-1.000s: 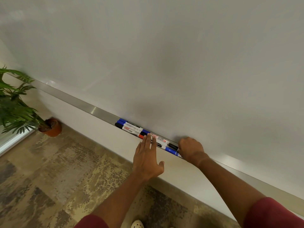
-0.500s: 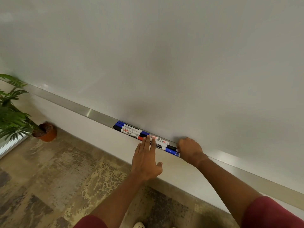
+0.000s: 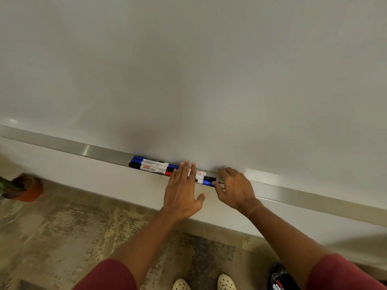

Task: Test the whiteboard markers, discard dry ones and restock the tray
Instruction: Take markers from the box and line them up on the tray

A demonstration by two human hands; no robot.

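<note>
Two hands are working at the tray. I am reading the right hand (image 3: 234, 188) as curling its fingers at the end of the blue-capped marker (image 3: 207, 182), though the grip itself is partly hidden, so I cannot tell whether it is clamped or only touching. The left hand (image 3: 182, 191) is lying flat with fingers straight and apart, holding nothing, resting over the marker cluster (image 3: 155, 165). All markers are sitting in the metal tray (image 3: 62, 143) below the whiteboard (image 3: 188, 70), which is showing no test strokes. Judging the step as picking one marker, I am advising that the left palm be steadying the neighbours while the right is drawing one out lengthwise, keeping the rest from rolling off onto the floor (image 3: 62, 237).
</note>
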